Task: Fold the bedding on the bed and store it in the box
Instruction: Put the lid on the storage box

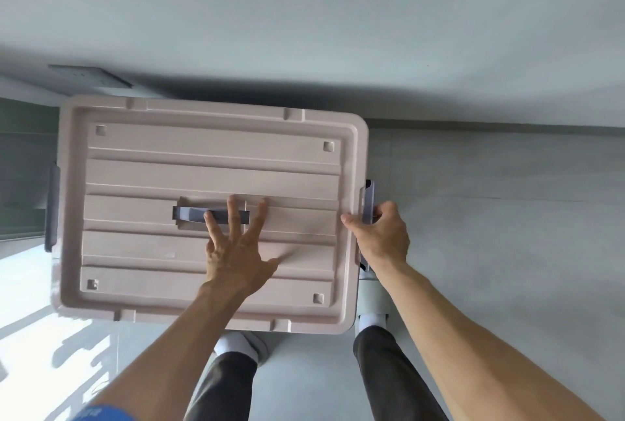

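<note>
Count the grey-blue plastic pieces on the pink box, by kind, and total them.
Carry handle on the lid: 1
Side latches: 2, left and right, which the right hand grips
Total: 3

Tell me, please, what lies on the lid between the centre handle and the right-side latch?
In the head view, only bare ribbed lid lies between the handle and the latch, apart from the left hand, whose fingers spread there.

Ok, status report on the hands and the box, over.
Left hand flat on pink lid, fingers over the centre handle. Right hand grips the right side latch. Lid on, nothing obstructing.
</note>
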Motion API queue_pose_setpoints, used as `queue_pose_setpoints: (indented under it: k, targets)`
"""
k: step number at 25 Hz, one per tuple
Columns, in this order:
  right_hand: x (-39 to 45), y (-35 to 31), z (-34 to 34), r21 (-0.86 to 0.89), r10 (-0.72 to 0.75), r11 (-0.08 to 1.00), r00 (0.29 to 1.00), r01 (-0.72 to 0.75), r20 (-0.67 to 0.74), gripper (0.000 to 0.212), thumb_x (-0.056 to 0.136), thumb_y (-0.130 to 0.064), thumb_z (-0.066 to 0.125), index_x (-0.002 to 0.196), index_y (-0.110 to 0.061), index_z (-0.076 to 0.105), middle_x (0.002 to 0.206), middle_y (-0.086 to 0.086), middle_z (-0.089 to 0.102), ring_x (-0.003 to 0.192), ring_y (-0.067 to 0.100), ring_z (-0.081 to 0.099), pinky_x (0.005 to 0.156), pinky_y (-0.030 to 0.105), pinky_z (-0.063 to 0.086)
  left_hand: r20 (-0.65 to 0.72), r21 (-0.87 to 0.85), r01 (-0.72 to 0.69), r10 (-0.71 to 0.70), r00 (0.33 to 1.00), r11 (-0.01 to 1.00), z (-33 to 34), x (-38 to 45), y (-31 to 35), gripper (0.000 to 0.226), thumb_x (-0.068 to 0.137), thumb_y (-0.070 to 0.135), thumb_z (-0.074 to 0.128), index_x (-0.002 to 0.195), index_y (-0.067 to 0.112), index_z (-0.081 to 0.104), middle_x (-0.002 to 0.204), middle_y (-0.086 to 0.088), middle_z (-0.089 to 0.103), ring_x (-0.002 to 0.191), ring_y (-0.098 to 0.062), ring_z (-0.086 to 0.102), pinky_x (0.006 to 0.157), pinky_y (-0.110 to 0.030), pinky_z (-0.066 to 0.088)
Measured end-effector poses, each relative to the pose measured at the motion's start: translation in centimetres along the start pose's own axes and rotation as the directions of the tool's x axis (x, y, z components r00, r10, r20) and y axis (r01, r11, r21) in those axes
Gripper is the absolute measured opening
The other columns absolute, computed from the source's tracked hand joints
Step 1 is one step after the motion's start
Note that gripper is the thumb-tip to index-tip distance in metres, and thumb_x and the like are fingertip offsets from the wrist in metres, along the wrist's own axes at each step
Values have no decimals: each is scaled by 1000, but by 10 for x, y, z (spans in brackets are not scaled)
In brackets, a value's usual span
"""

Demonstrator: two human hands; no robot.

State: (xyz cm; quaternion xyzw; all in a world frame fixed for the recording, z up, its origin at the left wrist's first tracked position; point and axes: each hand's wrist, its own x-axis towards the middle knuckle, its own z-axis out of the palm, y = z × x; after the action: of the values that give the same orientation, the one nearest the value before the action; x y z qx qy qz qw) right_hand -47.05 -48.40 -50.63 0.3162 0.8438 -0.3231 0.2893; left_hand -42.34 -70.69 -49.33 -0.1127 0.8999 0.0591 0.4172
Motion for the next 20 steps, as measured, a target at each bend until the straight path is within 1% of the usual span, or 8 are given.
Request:
queue_pose_setpoints:
  k: [3, 7, 10, 12, 16, 18, 19, 20]
  targets:
    - [-3, -7, 7, -198, -144, 973, 983, 120, -112, 33, 86, -35, 66, 89, -14, 41, 78, 1, 59, 76, 31, 57, 83, 41, 37, 10, 3, -2, 2, 1000, 1000, -1, 1, 0, 107, 82, 70, 56, 142, 49, -29, 152, -1, -42, 142, -49, -23, 112, -57, 28]
    - [-5, 6, 14, -220, -224, 958, 957, 182, -184, 33, 90, -37, 65, 91, -15, 40, 80, 7, 64, 75, 36, 61, 80, 46, 46, 36, -25, 7, -6, 999, 1000, -2, -2, 7, 107, 84, 57, 61, 145, 48, -26, 152, 1, -43, 140, -49, -27, 113, -56, 26]
    - [-15, 11, 14, -222, -139, 968, 987, 119, -75, 40, 88, -43, 65, 108, -16, 43, 103, 11, 68, 89, 39, 64, 83, 50, 50, 52, -177, -49, 59, 997, 983, -14, -8, -2, 95, 83, 37, 61, 152, 44, -4, 158, 8, -30, 145, -41, -23, 111, -51, 31]
    - [-37, 3, 15, -173, -17, 985, 1000, 19, 13, 63, 85, -41, 70, 134, -17, 38, 129, 10, 60, 110, 39, 59, 93, 51, 48, 83, -241, -109, 133, 988, 964, -24, -16, -15, 86, 86, 32, 59, 154, 38, 7, 161, 9, -20, 149, -32, -15, 115, -49, 28]
    - [-133, 9, 45, -298, -243, 936, 955, 186, -168, 86, 82, -32, 76, 151, -20, 26, 157, 10, 30, 129, 41, 45, 95, 52, 46, -30, -274, -111, 107, 994, 955, -22, -47, -65, 87, 87, 31, 58, 155, 33, 4, 164, 1, -11, 150, -25, -3, 119, -47, 17]
    - [-183, 20, 82, -2, 24, 1000, 984, -25, -175, 93, 82, -33, 77, 155, -22, 20, 162, 7, 21, 138, 36, 38, 102, 49, 39, -51, -366, 51, -75, 996, 929, -10, -77, -110, 89, 87, 32, 59, 155, 32, 3, 164, 0, -6, 150, -27, 4, 118, -49, 20]
    - [-203, 24, 101, 254, 239, 943, 968, -213, -75, 96, 82, -35, 78, 156, -25, 18, 163, 4, 20, 140, 33, 37, 104, 47, 37, -73, -462, 144, -199, 977, 875, 3, -90, -136, 91, 86, 31, 60, 156, 32, 2, 164, -1, -2, 149, -29, 8, 116, -50, 23]
    - [-218, 20, 116, 500, 414, 765, 905, -405, 100, 96, 81, -38, 78, 155, -29, 18, 163, 2, 22, 141, 31, 37, 104, 46, 37, -32, -603, 264, -353, 935, 753, 14, -101, -160, 92, 85, 31, 62, 156, 32, 4, 164, -2, 3, 147, -32, 14, 114, -51, 27]
